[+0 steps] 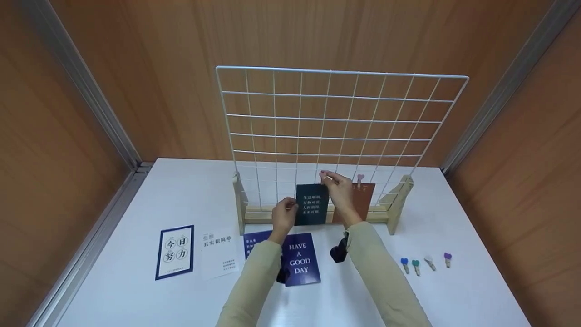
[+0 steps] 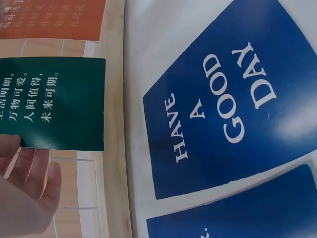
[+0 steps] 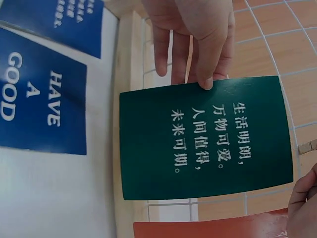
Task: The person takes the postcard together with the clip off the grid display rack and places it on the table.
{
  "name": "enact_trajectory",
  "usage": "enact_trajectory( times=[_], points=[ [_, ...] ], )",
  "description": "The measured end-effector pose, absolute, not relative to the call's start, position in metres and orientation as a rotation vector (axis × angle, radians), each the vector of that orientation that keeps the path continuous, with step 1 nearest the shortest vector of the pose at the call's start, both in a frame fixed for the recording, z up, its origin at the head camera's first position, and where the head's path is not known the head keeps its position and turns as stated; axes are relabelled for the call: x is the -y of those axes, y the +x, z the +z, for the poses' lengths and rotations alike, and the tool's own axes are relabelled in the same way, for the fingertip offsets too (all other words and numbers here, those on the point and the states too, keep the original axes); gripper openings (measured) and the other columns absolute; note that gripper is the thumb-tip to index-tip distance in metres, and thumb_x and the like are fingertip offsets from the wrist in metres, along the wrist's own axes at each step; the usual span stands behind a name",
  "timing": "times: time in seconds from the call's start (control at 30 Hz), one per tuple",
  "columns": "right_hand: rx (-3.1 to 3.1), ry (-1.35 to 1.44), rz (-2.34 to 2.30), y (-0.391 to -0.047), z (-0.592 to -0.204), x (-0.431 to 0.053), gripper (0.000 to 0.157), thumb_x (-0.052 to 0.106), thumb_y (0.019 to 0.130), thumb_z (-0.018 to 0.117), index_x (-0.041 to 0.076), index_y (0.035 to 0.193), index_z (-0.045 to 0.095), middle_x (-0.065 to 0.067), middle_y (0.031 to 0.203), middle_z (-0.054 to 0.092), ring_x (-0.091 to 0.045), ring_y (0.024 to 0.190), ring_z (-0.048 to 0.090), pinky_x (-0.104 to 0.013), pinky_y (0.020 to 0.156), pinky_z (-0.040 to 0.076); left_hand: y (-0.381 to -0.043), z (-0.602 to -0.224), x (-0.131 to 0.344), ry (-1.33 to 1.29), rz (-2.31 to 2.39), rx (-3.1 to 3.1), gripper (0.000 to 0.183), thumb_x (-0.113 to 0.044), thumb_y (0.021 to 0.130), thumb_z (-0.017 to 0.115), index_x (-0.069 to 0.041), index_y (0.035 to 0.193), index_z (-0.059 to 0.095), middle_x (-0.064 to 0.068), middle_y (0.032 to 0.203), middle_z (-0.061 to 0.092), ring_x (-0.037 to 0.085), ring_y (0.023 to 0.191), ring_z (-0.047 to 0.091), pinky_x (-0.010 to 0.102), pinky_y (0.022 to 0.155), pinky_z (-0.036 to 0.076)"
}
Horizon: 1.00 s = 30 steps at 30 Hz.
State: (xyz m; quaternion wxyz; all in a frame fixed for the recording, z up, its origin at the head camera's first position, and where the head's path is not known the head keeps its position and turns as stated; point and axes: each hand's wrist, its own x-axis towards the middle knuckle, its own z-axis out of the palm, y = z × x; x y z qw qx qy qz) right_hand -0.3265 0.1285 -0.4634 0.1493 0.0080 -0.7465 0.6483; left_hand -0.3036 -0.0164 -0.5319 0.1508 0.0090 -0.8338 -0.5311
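A dark green card (image 1: 311, 204) with white Chinese text stands against the lower part of a white wire grid (image 1: 317, 120). My left hand (image 1: 284, 215) pinches the card's left edge between thumb and fingers, as the left wrist view also shows. By the card's top right corner, my right hand (image 1: 340, 190) pinches a small pink-topped clip (image 1: 322, 174). The clip's wooden end (image 3: 308, 147) appears just beyond the card's top edge in the right wrist view. Partly behind my right hand, an orange-red card (image 1: 368, 200) hangs from another pink heart clip (image 1: 361, 178).
The grid stands in a wooden base (image 1: 263, 217). A blue HAVE A GOOD DAY card (image 1: 302, 259) and another blue card (image 1: 254, 240) lie in front. Further left are a white card (image 1: 221, 256) and a blue-bordered card (image 1: 175, 252). Several heart clips (image 1: 416, 265) lie right.
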Motion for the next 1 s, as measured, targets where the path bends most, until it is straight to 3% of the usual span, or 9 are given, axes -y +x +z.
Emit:
enact_trajectory(
  times=[0.33,0.47,0.53,0.7,0.73,0.83,1.0],
  points=[
    [2.114,0.110,1.933,-0.317,-0.462,-0.133,0.026,0.018,0.083,0.062,0.000,0.102,0.064,-0.014,0.093,0.064,-0.022,0.081,0.058,-0.041,0.077,0.045,-0.295,-0.538,0.016,0.002,-1.602,2.388,0.006,-0.002,0.081,0.058,0.000,0.086,0.062,0.009,0.082,0.061,0.021,0.078,0.058,0.032,0.068,0.048],
    [2.132,0.096,1.932,-0.315,-0.466,-0.138,0.027,0.021,0.083,0.062,0.002,0.102,0.065,-0.010,0.094,0.064,-0.021,0.082,0.056,-0.038,0.074,0.046,-0.289,-0.541,0.016,-0.014,-1.648,2.389,0.006,-0.002,0.082,0.057,-0.001,0.086,0.062,0.007,0.082,0.061,0.020,0.078,0.058,0.030,0.066,0.048],
    [2.112,0.128,1.947,-0.330,-0.486,-0.147,0.029,0.026,0.081,0.064,0.005,0.101,0.066,-0.005,0.086,0.063,-0.016,0.074,0.054,-0.030,0.066,0.045,-0.287,-0.543,0.015,-0.017,-1.666,2.396,0.007,-0.003,0.083,0.057,-0.001,0.087,0.062,0.007,0.082,0.061,0.020,0.078,0.058,0.030,0.065,0.048],
    [2.088,0.121,1.959,-0.365,-0.535,-0.167,0.028,0.027,0.078,0.067,0.009,0.100,0.067,-0.003,0.084,0.064,-0.013,0.070,0.051,-0.026,0.058,0.039,-0.281,-0.544,0.014,-0.043,-1.689,2.415,0.007,-0.003,0.083,0.057,-0.003,0.088,0.062,0.005,0.081,0.061,0.018,0.077,0.058,0.030,0.067,0.048],
    [2.122,0.054,1.941,-0.359,-0.528,-0.166,0.029,0.026,0.078,0.068,0.008,0.101,0.067,-0.007,0.089,0.064,-0.017,0.072,0.051,-0.030,0.058,0.039,-0.280,-0.544,0.014,-0.054,-1.689,2.417,0.007,-0.003,0.083,0.057,-0.003,0.088,0.062,0.005,0.080,0.060,0.018,0.077,0.058,0.030,0.067,0.048],
    [2.097,0.083,1.933,-0.353,-0.527,-0.170,0.027,0.025,0.078,0.068,0.009,0.099,0.067,-0.004,0.089,0.065,-0.013,0.072,0.053,-0.027,0.057,0.041,-0.276,-0.544,0.013,-0.070,-1.709,2.419,0.007,-0.003,0.083,0.056,-0.003,0.087,0.062,0.004,0.078,0.060,0.017,0.075,0.057,0.030,0.066,0.047],
    [2.184,-0.011,1.868,-0.312,-0.482,-0.165,0.027,0.022,0.079,0.066,0.002,0.098,0.067,-0.008,0.089,0.065,-0.014,0.072,0.052,-0.028,0.062,0.042,-0.271,-0.545,0.011,-0.083,-1.764,2.402,0.007,-0.002,0.083,0.056,-0.002,0.087,0.062,0.004,0.076,0.058,0.016,0.072,0.056,0.030,0.065,0.047]
  ],
)
